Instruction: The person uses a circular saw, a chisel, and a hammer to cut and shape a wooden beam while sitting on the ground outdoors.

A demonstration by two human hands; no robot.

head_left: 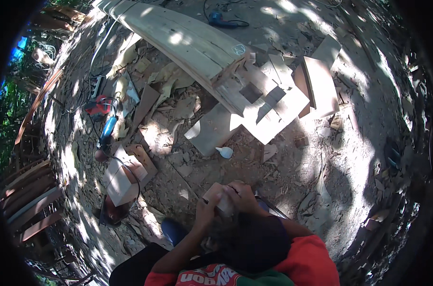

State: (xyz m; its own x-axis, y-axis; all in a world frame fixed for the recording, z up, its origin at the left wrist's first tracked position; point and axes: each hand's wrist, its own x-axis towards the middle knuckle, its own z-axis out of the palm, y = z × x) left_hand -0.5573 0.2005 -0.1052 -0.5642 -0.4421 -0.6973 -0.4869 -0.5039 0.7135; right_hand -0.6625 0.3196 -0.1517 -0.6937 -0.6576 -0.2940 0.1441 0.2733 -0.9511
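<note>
Shade and sunlight are patterning the ground (350, 157), where wood scraps and dry leaves are lying. A long, pale timber beam (178, 40) is stretching across it at 11 to 12 o'clock from the hands. At 1 o'clock, a pale section with two dark squarish patches (278, 117) is meeting the beam's near end; whether the two are forming one piece, I cannot tell. Just beyond it, between 1 and 2, a thick wooden block (325, 88) is standing, and a flat board (209, 131) is lying near 12. Cut blocks (121, 178) are resting between 9 and 10.

The left hand (208, 205) is closing its fingers around a small pale piece (224, 206), low in the view at 6 o'clock; the right hand (242, 196) is curling its fingers over the upper end, gripping it too. A dark blue shoe (173, 231) is showing at 8. Blue and red tools (109, 127) are lying at 10, another blue tool (219, 20) at 12, far off. A small white object (224, 152) is sitting nearer, also at 12.
</note>
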